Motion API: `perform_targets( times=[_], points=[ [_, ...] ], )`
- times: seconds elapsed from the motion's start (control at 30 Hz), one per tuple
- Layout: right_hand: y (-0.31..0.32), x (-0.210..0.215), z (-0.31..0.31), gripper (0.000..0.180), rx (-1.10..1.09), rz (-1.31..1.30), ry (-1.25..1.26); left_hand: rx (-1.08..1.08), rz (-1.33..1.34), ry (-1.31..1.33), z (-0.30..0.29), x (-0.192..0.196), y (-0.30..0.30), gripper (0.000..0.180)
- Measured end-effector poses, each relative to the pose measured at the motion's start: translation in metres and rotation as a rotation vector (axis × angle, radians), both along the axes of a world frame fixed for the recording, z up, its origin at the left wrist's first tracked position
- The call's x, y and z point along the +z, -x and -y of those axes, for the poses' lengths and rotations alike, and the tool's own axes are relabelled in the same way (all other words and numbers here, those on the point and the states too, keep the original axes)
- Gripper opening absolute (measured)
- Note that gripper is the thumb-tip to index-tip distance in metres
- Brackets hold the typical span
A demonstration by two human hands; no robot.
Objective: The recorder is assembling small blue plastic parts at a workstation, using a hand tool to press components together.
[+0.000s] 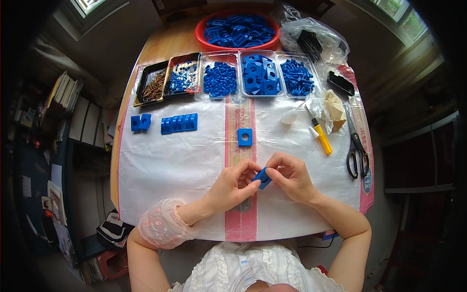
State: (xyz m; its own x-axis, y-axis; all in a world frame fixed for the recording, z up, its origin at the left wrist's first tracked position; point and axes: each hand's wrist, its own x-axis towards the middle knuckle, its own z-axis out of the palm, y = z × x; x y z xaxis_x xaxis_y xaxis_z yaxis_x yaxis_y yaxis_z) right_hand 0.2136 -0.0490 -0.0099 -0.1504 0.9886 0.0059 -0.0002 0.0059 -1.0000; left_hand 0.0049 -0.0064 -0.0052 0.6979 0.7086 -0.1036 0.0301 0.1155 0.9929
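Between my two hands, over the middle of the covered table, is a blue plastic block with a round hole [263, 179]. My left hand [237, 183] pinches its left side between thumb and fingers. At its right upper edge, my right hand [290, 176] closes thumb and fingertips on the same block; whether a small part sits in those fingertips I cannot make out. A similar blue square block with a hole [244, 137] lies just beyond my hands. Farther left rest a row of blue ribbed pieces [179, 123] and a pair of blue blocks [140, 122].
Trays of screws [154, 86], small metal parts [183, 76] and blue plastic parts [220, 79] line the back. Behind them stands a red basin [198, 35] of blue pieces. At right lie a yellow-handled screwdriver [321, 139], black scissors [357, 155], crumpled paper [334, 111] and a plastic bag [335, 41].
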Motion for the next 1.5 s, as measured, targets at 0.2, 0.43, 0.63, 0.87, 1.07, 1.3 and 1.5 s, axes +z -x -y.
perform_targets(
  times=[0.2,0.43,0.63,0.87,1.07,1.3,1.5],
  points=[
    [-0.0012,0.0053,-0.0003,0.004,-0.019,-0.01,0.069,-0.007,0.02,0.068,-0.0022,0.0028,0.0016,0.021],
    [-0.0008,0.0036,0.001,0.004,-0.03,-0.017,0.067,0.0,0.052,0.095,-0.0017,-0.0014,0.0005,0.021],
    [-0.0009,0.0043,0.0001,0.009,0.005,-0.017,0.08,0.043,0.16,0.226,-0.0056,-0.006,0.0023,0.021],
    [-0.0029,0.0015,0.0009,0.008,0.002,-0.003,0.078,0.032,0.108,0.185,-0.0042,-0.0024,0.0009,0.018],
    [-0.0026,0.0028,0.0012,0.008,0.02,-0.001,0.063,0.031,0.104,0.166,-0.0047,-0.0041,0.0014,0.017],
    [-0.0031,-0.0018,0.0015,0.007,0.026,0.031,0.016,0.029,0.108,0.184,-0.0047,-0.0025,0.001,0.012],
    [-0.0027,-0.0033,0.0011,0.008,0.036,0.06,-0.037,0.029,0.068,0.181,-0.0051,-0.0038,0.0016,0.011]
  ],
)
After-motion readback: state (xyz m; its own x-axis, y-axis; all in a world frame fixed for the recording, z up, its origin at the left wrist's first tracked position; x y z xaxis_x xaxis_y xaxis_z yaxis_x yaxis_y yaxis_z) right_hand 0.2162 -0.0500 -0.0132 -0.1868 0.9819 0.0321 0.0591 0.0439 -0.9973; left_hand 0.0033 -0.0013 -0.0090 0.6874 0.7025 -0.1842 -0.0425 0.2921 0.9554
